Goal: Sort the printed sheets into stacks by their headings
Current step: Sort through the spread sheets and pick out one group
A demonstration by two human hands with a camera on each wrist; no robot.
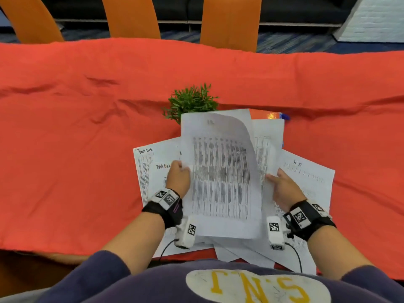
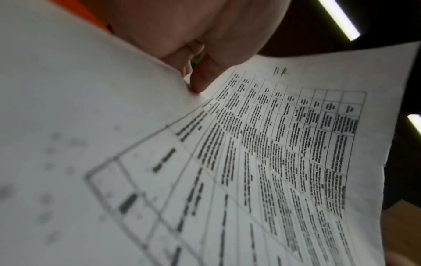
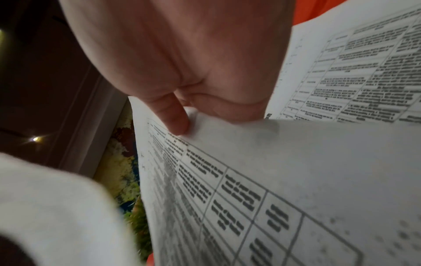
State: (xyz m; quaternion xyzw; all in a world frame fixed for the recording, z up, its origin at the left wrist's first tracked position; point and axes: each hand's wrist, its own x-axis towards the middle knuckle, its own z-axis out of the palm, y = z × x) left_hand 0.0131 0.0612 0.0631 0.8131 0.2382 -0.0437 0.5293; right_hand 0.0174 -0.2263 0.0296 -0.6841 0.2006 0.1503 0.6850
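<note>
Both hands (image 1: 178,177) (image 1: 284,189) grip sheet (image 1: 220,171), long axis away.

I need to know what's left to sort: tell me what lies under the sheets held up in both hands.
Under the held sheets, loose sheets lie on the red cloth: two headed "Task list" at left, one headed "HR" at right. The middle of the pile is covered.

The head view looks steeply down from above the worktop (image 1: 87,127), taking in both hands and the sheet (image 1: 220,171) between them. Each wrist view looks up from beneath, very near, along its hand at that same sheet.
</note>
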